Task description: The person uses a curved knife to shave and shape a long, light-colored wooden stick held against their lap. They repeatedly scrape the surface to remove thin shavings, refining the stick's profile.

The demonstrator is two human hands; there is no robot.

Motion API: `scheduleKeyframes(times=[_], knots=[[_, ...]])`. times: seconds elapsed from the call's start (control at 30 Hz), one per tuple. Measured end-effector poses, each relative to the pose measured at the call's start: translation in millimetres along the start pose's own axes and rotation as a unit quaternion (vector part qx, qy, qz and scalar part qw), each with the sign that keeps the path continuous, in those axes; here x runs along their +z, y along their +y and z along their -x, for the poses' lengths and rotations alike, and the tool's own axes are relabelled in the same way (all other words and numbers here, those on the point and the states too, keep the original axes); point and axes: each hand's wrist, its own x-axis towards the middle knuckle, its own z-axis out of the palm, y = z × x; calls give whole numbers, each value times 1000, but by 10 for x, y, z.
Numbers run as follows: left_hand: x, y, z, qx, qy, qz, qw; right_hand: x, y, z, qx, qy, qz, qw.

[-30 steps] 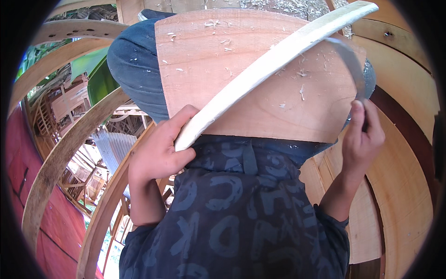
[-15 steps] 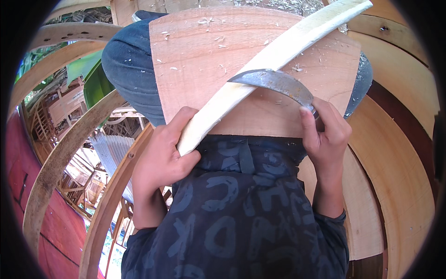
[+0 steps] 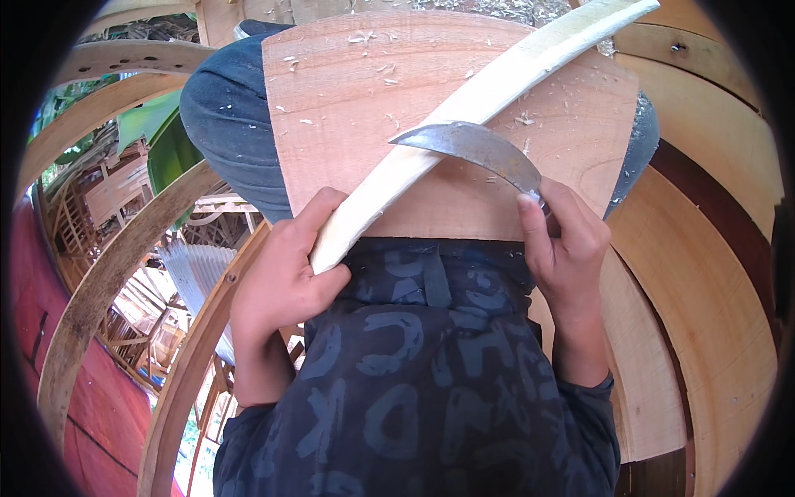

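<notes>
"What is the left hand (image 3: pixel 286 269) doing?"

"It's curled firmly around the near end of a pale, curved wooden strip (image 3: pixel 489 93), which slants away from it, forward and to the right."

"And the right hand (image 3: pixel 570 236)?"

"Closed on the base of a sickle-shaped blade (image 3: pixel 480 147), thumb and forefinger pinching there. Its handle is hidden in the palm. The blade arcs forward and left from that hand, lying across the strip; I can't tell how deep its edge sits."

"Under all that?"

"A reddish-brown wooden board (image 3: pixel 339 112), just ahead of both hands, dotted with wood shavings (image 3: pixel 362 38). Beyond the left hand, a leg in dark blue trousers (image 3: pixel 228 124) shows past the board."

"Further out?"

"Left of the left hand, a corrugated sheet (image 3: pixel 197 273); farther forward, a green leaf (image 3: pixel 171 153)."
</notes>
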Motion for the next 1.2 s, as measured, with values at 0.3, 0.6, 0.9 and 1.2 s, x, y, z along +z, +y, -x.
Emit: scheduleKeyframes(times=[0.3,0.6,0.9,1.2], knots=[[-38,23,1,-14,-12,12,1000,50,105,-88,-12,30,11,999],[-91,-75,-4,-21,-40,53,998,-161,312,-168,58,110,35,992],[-165,-130,-63,-42,-87,103,990,-62,83,-57,22,31,-37,999],[-215,-131,-120,-55,-106,152,981,54,41,-173,-17,22,20,999]])
